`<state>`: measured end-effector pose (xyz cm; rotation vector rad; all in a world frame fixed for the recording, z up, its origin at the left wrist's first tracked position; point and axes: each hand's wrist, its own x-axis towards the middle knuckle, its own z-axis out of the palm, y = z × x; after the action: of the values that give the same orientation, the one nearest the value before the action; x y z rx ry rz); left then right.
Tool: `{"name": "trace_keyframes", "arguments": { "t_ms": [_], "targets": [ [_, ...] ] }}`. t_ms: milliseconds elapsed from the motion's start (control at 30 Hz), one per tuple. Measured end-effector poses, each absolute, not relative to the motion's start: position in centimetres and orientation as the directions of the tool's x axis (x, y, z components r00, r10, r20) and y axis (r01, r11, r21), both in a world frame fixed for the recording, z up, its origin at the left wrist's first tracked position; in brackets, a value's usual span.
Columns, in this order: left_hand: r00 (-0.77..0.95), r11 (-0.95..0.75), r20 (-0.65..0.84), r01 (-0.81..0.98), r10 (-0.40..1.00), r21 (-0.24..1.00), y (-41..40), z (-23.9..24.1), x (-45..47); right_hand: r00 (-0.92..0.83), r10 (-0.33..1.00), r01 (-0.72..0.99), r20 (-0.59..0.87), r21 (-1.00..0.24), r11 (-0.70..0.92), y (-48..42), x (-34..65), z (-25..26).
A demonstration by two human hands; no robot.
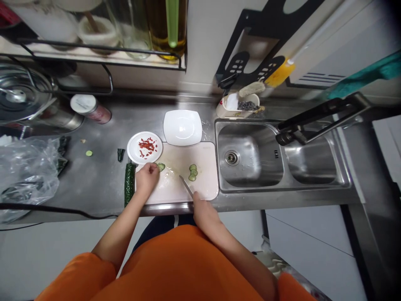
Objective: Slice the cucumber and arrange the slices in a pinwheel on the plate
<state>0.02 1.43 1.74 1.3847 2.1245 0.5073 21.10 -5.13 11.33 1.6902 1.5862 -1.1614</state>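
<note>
My left hand (146,176) rests curled on the white cutting board (203,184), its fingertips on a piece of cucumber (161,167). My right hand (201,207) is closed round the handle of a knife (186,186) at the board's near edge, blade pointing up and left. Several cucumber slices (193,172) lie in a small pile on the board to the right of the blade. A whole dark cucumber (129,183) lies along the board's left edge.
A round plate with red chilli pieces (144,147) and an empty square white plate (182,127) stand behind the board. A steel sink (250,156) with a dark faucet (319,119) is to the right. A plastic bag (26,171), pot lid and can sit left.
</note>
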Motion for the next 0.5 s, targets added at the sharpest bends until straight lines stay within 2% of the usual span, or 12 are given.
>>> {"name": "trace_keyframes", "arguments": {
  "t_ms": [133,200,267,367,433,500],
  "targets": [
    [-0.224,0.245,-0.101,0.835,0.969,0.493,1.1,1.6,-0.1,-0.059,0.518,0.974,-0.854,-0.162,-0.157,-5.3,20.9,11.5],
    [-0.149,0.161,-0.066,0.836,0.987,0.524,1.4,1.8,0.5,-0.057,0.531,0.977,-0.846,-0.158,-0.146,-5.5,20.8,11.5],
    [0.018,0.031,-0.076,0.799,0.997,0.601,2.3,2.2,1.6,-0.049,0.55,0.98,-0.834,-0.147,-0.135,-5.9,20.6,11.2],
    [0.344,-0.147,-0.174,0.731,0.923,0.667,4.4,3.1,4.2,-0.025,0.588,0.984,-0.808,-0.124,-0.129,-6.6,20.4,10.5],
    [0.468,-0.203,-0.306,0.761,0.829,0.616,5.8,3.6,6.4,-0.011,0.601,0.986,-0.799,-0.109,-0.126,-7.1,20.2,10.0],
    [0.484,-0.228,-0.446,0.828,0.753,0.513,6.7,3.8,8.5,-0.009,0.611,0.988,-0.791,-0.1,-0.115,-7.3,20.2,9.6]
  ]
}}
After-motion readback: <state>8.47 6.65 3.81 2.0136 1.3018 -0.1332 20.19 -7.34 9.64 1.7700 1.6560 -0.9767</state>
